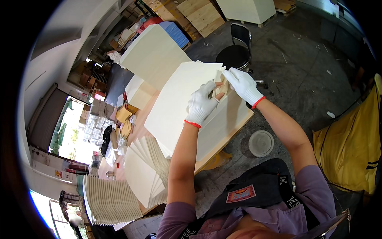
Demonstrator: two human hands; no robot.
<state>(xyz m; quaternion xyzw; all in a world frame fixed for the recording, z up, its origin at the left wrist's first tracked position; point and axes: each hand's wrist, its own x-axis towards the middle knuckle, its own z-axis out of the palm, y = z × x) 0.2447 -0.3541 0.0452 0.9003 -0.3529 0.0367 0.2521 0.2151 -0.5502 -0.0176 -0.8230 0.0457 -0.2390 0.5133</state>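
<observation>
A tall stack of large cream sheets [181,99] lies on the wooden table in front of me. Both my hands wear white knit gloves with red cuffs. At the stack's right edge my left hand [202,102], thumb and a fingertip bare, closes on the edges of some sheets, which are lifted and bent there. My right hand [243,85] is at the far right corner, its fingers curled onto the same sheets. How many sheets lie between the fingers is hidden. Closer to me on the left are fanned sheets [145,169].
A thick ridged pile [111,199] stands at the table's near left end. Beyond the stack rises another tall cream block [155,55]. A black chair [234,55] stands past the table; a round grey lid-like object [261,143] and yellow sacking [350,139] are to the right.
</observation>
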